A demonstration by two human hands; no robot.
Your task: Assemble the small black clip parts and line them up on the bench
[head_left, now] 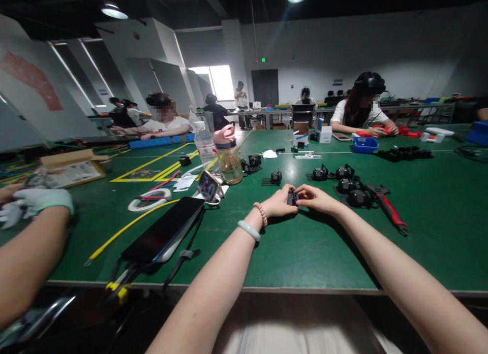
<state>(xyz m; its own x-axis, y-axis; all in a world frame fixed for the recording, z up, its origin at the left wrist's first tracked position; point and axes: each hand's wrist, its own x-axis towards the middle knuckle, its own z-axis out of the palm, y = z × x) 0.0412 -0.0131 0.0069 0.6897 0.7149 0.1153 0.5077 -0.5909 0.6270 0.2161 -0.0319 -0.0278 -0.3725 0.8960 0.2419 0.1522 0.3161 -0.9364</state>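
Over the green table [274, 252], my left hand [280, 203] is closed around a small black part [292, 197]. The fingers of my right hand [313, 198] pinch the same part from the right. Beyond my hands lies a black piece with a flat grid-like base [276, 178]. Several similar black pieces [346, 185] stand to the right of my right hand. Beside them rests a red and black tool [392, 212]. More black pieces [252, 163] stand behind, next to the bottle with a pink lid.
Left of my hands are a large black phone [165, 229], a small propped device [209, 185], a pink-lidded bottle [227, 158] and a yellow cable [129, 227]. At far left is another person's gloved hand [46, 199]. A blue bin [365, 143] stands at back right, near another person.
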